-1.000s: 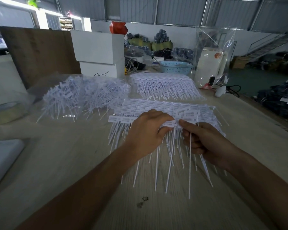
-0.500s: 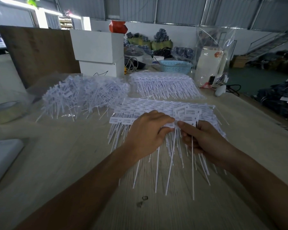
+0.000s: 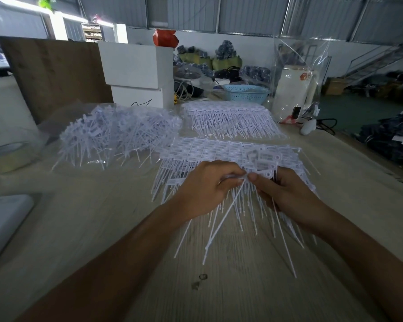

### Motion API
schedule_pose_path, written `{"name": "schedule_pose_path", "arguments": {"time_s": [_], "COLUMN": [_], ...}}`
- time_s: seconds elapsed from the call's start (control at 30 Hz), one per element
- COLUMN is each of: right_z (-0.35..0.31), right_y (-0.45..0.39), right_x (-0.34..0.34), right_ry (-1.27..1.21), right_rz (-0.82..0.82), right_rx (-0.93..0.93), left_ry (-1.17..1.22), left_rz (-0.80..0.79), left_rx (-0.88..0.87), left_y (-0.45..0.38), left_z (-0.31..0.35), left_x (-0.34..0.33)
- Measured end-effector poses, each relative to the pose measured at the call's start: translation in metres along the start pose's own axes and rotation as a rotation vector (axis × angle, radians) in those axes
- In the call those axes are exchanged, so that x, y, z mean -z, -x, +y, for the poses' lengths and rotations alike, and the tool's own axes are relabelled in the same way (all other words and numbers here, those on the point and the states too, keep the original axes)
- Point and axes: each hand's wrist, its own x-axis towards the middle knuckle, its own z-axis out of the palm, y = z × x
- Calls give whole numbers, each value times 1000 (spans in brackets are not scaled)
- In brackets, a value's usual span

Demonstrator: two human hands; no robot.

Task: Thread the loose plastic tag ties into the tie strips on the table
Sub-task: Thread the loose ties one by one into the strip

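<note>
A stack of white tie strips (image 3: 219, 152) lies in the middle of the wooden table (image 3: 91, 228), tails pointing toward me. My left hand (image 3: 207, 189) rests on the stack's near edge and pinches a tag head of the strip with thumb and forefinger. My right hand (image 3: 286, 194) meets it fingertip to fingertip, gripping a loose white tie (image 3: 221, 224) whose thin tail slants down to the left. Several long tails stick out below both hands. A heap of loose ties (image 3: 117, 133) lies to the left on clear plastic. Another strip stack (image 3: 230, 117) lies farther back.
White boxes (image 3: 137, 73) and a brown board (image 3: 54, 73) stand behind the heap. A blue basket (image 3: 244, 91), a white jug (image 3: 293, 89) and a white mouse (image 3: 308, 129) sit at the back right. A tape roll (image 3: 7, 154) and a grey pad (image 3: 3, 219) lie at left.
Both hands have drawn together over the strip's edge. The tail under my right hand has swung from hanging straight down to slanting left.
</note>
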Motion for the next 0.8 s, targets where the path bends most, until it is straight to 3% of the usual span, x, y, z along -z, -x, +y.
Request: {"name": "schedule_pose_path", "arguments": {"time_s": [0.43, 0.5, 0.67, 0.8], "right_z": [7, 6, -2, -4], "right_y": [-2, -1, 0, 0], "right_x": [7, 6, 7, 14], "right_ry": [491, 461, 80, 40], "right_rz": [63, 74, 102, 127], "right_rx": [328, 332, 180, 71], "left_ry": [154, 179, 235, 222], "left_rz": [-115, -124, -39, 41], "left_rx": [112, 120, 115, 103], "left_y": [-3, -3, -4, -4], "left_z": [4, 3, 6, 5], "left_x": [4, 5, 2, 2]}}
